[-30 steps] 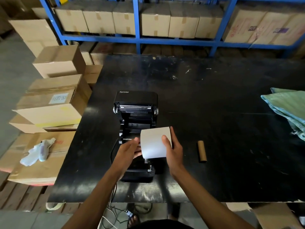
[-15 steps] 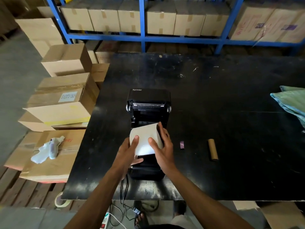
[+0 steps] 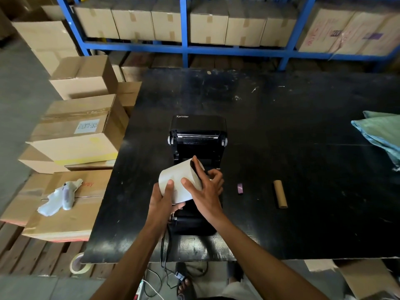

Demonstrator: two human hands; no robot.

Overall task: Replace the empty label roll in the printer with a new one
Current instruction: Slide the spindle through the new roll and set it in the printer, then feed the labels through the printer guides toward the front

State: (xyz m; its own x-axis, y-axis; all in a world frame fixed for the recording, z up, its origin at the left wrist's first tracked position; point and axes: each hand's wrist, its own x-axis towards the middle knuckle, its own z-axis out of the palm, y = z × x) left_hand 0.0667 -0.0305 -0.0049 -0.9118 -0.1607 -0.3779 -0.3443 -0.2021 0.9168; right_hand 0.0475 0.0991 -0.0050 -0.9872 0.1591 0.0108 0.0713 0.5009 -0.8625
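Since the frame half a second back, the white label roll (image 3: 180, 182) has been tilted: its far end now points up and to the right, so the dark core hole faces the lens, where before it lay square across the printer bay. Both hands have shifted with it.

Left hand (image 3: 162, 204) grasps the near left end of the roll, thumb laid across the white face and fingers curled beneath. Right hand (image 3: 206, 190) holds the right side, thumb pressed on the paper, index finger extended along the rim at the core opening, remaining fingers bent over the bay's right edge. What those bent fingers touch cannot be told.

Roll position: held over the open bay of the black printer (image 3: 198, 148), partly within it; whether it is seated cannot be told. Printer lid (image 3: 199, 123) stands open on the far side, marked Xprinter. Printer sits on the black table (image 3: 303, 131), toward its near left.

Empty brown cardboard core (image 3: 280, 194) lies on the table, well to the right of the printer. Small purple item (image 3: 240, 188) lies between printer and core.

Green cloth (image 3: 381, 133) rests at the table's right edge. Cardboard boxes (image 3: 75, 135) are stacked left of the table; a blue rack (image 3: 184, 48) with cartons stands beyond it.
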